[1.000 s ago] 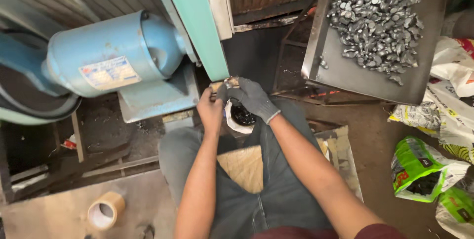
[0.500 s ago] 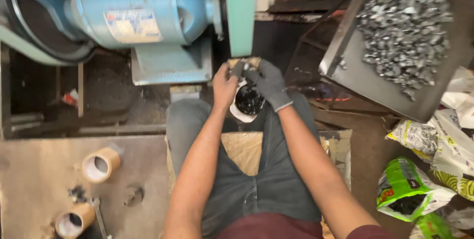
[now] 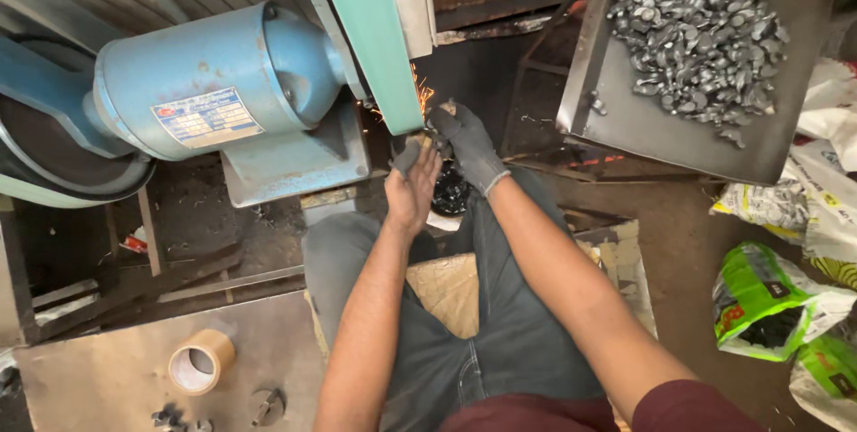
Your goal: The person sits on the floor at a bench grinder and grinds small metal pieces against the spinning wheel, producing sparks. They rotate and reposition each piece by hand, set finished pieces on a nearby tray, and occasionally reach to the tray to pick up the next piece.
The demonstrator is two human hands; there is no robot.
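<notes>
Your gloved right hand (image 3: 466, 142) and bare left hand (image 3: 411, 191): fingers closed together on a small metal piece (image 3: 427, 139), pressed against the green sanding belt (image 3: 375, 35); sparks (image 3: 420, 93) just beside it

Both hands (image 3: 412, 184) (image 3: 466, 145) outstretched, fingers curled

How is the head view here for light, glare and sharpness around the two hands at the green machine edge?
Head view: even, soft light, no harsh glare; orange sparks glow by the green machine column. The gloved right hand and bare left hand look fairly sharp, but what they press there is too small to tell. The gap behind them is in deep shadow. The tray of grey metal pieces reads clearly.
</notes>
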